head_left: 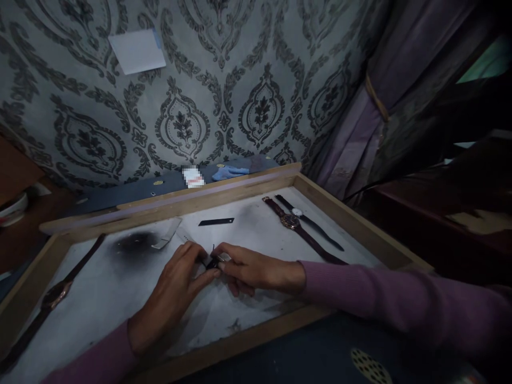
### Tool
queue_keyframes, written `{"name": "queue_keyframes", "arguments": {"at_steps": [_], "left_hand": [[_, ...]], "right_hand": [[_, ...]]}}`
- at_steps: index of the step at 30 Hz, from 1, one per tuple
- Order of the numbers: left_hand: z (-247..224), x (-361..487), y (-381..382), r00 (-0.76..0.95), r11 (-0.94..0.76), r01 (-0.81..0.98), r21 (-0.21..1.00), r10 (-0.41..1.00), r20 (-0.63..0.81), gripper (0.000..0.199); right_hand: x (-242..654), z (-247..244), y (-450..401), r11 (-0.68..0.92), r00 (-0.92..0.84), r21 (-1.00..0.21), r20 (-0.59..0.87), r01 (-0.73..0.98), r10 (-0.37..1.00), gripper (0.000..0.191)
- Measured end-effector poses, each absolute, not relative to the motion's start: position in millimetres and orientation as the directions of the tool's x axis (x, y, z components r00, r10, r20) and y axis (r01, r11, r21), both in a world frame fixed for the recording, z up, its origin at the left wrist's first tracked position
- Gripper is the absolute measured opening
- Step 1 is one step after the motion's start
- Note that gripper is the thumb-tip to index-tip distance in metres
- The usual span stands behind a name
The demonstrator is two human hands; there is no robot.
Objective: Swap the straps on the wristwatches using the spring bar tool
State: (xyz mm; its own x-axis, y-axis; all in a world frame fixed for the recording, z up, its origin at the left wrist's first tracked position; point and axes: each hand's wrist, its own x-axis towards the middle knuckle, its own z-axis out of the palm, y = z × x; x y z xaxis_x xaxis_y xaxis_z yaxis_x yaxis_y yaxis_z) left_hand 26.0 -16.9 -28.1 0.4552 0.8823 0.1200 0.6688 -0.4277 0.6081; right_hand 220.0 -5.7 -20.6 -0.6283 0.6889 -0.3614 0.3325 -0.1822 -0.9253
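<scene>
I have the left hand (180, 277) and right hand (250, 268) pinched closely on a small dark piece (213, 263); I can't read the pixelated card (193, 177) or watch dials (290, 221).

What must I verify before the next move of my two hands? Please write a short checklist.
1. Left hand holding the small dark object: ok.
2. Right hand also holding it: ok.
3. Object fully visible: not ok, partly covered by the hands.
4. Flat black slant-ended strip apart from both hands: ok.
5. Black-strapped watch with round white dial inside the wooden-rimmed white tray: ok.
</scene>
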Motion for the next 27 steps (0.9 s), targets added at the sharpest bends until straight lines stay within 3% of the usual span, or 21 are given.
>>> {"name": "queue_keyframes", "arguments": {"at_steps": [6,14,18,23,27], "left_hand": [[-30.2,25.5,-17.3,0.449,-0.426,0.659,0.620,0.884,0.129,0.015],[-38.8,23.5,-12.4,0.448,-0.475,0.631,0.613,0.869,0.211,0.025],[-42.9,19.9,-9.1,0.448,-0.490,0.611,0.622,0.862,0.239,0.025],[-41.8,19.5,-7.5,0.425,-0.466,0.615,0.635,0.875,0.230,0.028],[-44.3,20.4,-1.6,0.451,-0.450,0.618,0.644,0.875,0.178,0.032]], "right_hand": [[223.1,-16.9,-9.7,-0.045,-0.672,-0.921,-0.315,0.387,0.670,0.017],[223.2,-14.1,-10.0,-0.022,-0.607,-0.886,-0.335,0.464,0.721,0.020],[225.8,-19.2,-8.2,0.015,-0.575,-0.914,-0.242,0.405,0.782,0.010],[224.6,-29.1,-4.2,-0.045,-0.558,-0.948,-0.224,0.315,0.799,0.025],[225.0,-32.5,-0.2,-0.020,-0.543,-0.961,-0.173,0.276,0.822,0.026]]}}
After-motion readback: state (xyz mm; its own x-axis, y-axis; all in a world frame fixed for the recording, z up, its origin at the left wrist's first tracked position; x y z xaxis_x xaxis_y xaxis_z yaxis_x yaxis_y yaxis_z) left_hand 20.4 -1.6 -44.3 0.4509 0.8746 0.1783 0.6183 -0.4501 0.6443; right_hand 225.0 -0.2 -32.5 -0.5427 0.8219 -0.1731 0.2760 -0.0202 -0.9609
